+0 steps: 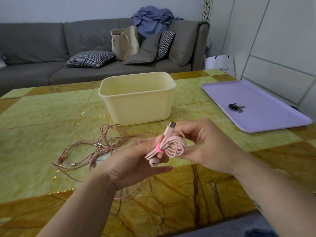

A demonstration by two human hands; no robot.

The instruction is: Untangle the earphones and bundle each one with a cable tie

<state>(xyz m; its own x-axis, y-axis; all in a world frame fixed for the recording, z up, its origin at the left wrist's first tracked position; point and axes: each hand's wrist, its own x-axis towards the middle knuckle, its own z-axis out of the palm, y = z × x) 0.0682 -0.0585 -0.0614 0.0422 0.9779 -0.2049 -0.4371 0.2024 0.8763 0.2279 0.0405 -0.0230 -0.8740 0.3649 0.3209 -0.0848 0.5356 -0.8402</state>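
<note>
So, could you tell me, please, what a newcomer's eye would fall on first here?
First, the coiled pale pink earphones, cinched by a bright pink cable tie, held mid-frame between the left grip and right grip. Next, the tangled pink earphones on the table left of them, then the yellow tub behind.

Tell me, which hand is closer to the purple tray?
Right. The right hand sits left of the purple tray; the left hand is farther left. Both hold the earphone bundle.
</note>
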